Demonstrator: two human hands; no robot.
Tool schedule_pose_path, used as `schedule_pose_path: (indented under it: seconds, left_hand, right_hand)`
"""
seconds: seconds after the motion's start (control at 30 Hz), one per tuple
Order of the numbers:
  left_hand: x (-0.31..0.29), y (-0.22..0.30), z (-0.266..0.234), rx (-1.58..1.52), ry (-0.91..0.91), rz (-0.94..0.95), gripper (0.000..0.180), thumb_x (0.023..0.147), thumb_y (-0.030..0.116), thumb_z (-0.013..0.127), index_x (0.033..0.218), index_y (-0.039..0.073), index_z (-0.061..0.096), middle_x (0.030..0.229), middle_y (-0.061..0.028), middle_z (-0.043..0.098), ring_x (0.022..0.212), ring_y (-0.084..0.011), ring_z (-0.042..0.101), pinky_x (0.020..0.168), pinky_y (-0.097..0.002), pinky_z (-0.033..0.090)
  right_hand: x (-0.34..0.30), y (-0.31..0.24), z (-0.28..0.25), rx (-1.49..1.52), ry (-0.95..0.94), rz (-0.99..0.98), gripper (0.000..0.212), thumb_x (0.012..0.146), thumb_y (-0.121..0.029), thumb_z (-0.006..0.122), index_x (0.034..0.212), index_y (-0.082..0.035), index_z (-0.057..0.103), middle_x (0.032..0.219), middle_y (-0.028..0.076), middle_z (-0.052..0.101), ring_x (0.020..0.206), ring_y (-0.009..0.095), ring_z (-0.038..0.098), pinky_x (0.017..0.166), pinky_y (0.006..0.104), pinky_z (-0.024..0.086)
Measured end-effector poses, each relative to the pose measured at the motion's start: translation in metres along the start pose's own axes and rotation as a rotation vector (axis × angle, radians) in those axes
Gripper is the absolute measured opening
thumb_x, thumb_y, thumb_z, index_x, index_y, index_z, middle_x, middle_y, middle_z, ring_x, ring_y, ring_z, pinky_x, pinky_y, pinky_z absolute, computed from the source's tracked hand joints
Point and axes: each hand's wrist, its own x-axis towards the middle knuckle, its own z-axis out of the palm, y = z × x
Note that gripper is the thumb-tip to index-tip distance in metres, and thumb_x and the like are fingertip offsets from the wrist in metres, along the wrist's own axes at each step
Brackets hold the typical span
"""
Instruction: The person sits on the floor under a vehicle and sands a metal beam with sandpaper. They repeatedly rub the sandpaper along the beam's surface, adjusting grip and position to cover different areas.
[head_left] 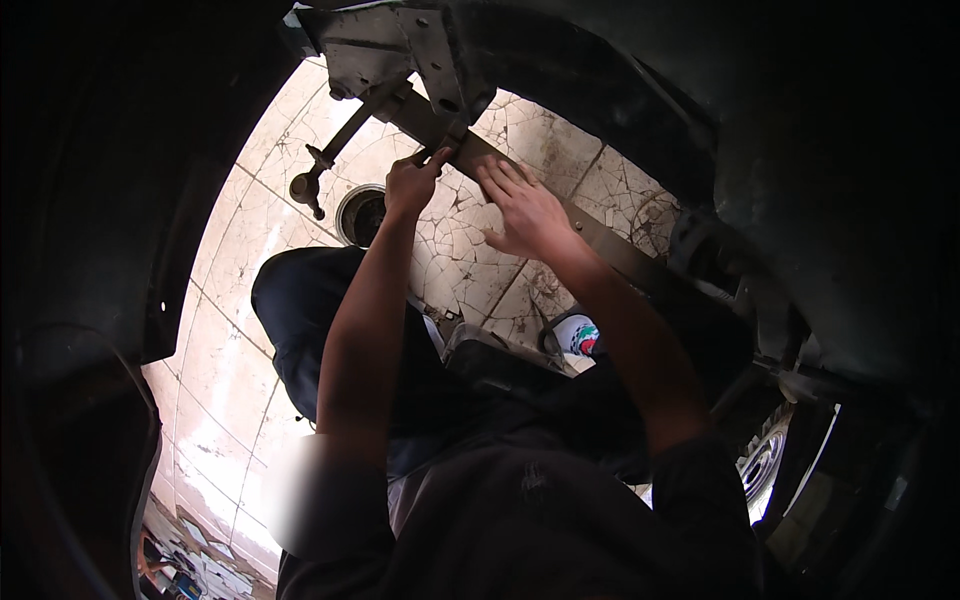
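Note:
A long brown-grey metal beam (600, 235) runs diagonally under a dark vehicle body, from a bracket (365, 60) at the top down to the right. At its near edge is my left hand (410, 188), fingers curled and one fingertip against the beam by a small dark fitting; whatever is inside the curl is hidden. My right hand (530, 213) lies against the beam farther right, its fingers stretched out and holding nothing. Left of the bracket, a rod (348, 138) with a ball-jointed end hangs down beside my left hand.
On the cracked tile floor (250, 235) sits a round metal container (361, 214) with a dark inside. Dark body panels (820, 190) close in around me. A wheel (765, 465) shows at lower right. My bent legs and a patterned sock (576, 337) are below the beam.

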Motion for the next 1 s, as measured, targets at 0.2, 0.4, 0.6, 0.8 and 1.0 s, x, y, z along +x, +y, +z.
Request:
schedule_pose_path:
  seconds: [0.2,0.4,0.6,0.8,1.0]
  left_hand:
    - [-0.002,-0.007,0.001,-0.022,0.008,0.022,0.063,0.091,0.073,0.070,0.126,0.021,0.081,0.091,-0.0068,0.081,0.092,-0.0259,0.077,0.087,-0.0418,0.057]
    - [-0.004,-0.004,0.004,-0.044,0.008,-0.014,0.063,0.090,0.072,0.071,0.121,0.018,0.082,0.089,-0.0073,0.081,0.093,-0.0270,0.078,0.087,-0.0425,0.058]
    - [0.003,0.003,0.004,0.086,0.002,-0.064,0.064,0.089,0.073,0.072,0.099,0.011,0.085,0.091,-0.0123,0.081,0.097,-0.0297,0.078,0.090,-0.0453,0.057]
    - [0.011,-0.016,-0.003,-0.029,-0.010,0.038,0.066,0.089,0.072,0.073,0.100,0.008,0.085,0.076,-0.0085,0.078,0.077,-0.0241,0.076,0.080,-0.0397,0.057]
    - [-0.015,0.007,-0.006,-0.040,0.016,0.070,0.062,0.089,0.066,0.077,0.111,0.009,0.085,0.075,-0.0095,0.077,0.075,-0.0227,0.075,0.079,-0.0392,0.057]
  right_hand:
    - [-0.046,0.021,0.009,-0.090,-0.097,-0.017,0.108,0.086,-0.048,0.075,0.169,-0.004,0.022,0.176,0.018,0.024,0.164,0.030,0.022,0.135,0.0434,0.014]
    - [-0.019,0.014,0.006,-0.046,0.003,-0.057,0.108,0.087,-0.043,0.077,0.170,-0.004,0.020,0.175,0.019,0.026,0.163,0.031,0.024,0.134,0.0462,0.018]
    - [0.022,0.003,0.001,0.042,0.070,-0.029,0.108,0.083,-0.033,0.079,0.170,-0.006,0.021,0.175,0.015,0.028,0.162,0.031,0.026,0.134,0.0462,0.021]
    - [-0.051,0.038,0.009,-0.083,-0.095,-0.027,0.108,0.084,-0.035,0.078,0.172,-0.012,0.019,0.177,0.012,0.025,0.163,0.031,0.022,0.135,0.0488,0.018]
    - [-0.048,0.039,0.010,-0.021,-0.037,-0.060,0.106,0.083,-0.037,0.079,0.170,-0.013,0.024,0.176,0.013,0.027,0.164,0.032,0.022,0.135,0.0477,0.017]
